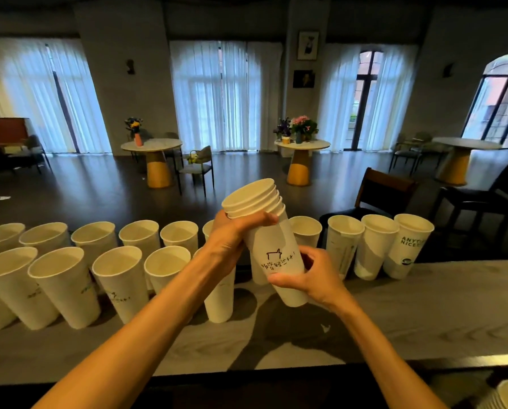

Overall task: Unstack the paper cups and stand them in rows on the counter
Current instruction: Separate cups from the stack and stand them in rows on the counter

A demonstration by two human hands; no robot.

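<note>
At the far left, white paper cups stand upright in two rows on the grey counter [424,314]: a back row [142,236] running along the counter's far edge and a front row [61,286] nearer the person, the cups close beside one another with their open mouths up. Just right of the front row's last cup, the left hand [232,237] is raised above the counter, its fingers [264,219] curled round the upper part of a nested stack of cups [272,249], just below the layered rims. The stack is tilted, with the rims leaning up and to the left and the base down and to the right, and it bears a small drawing and handwritten lettering. The right hand [309,278] grips the lower end of the same stack, thumb across the front and fingers wrapped behind. Further right, three more cups [376,246] stand in the back row, one printed with dark letters. At the bottom right corner another pile of cup rims [506,394] shows at the picture's edge.
</note>
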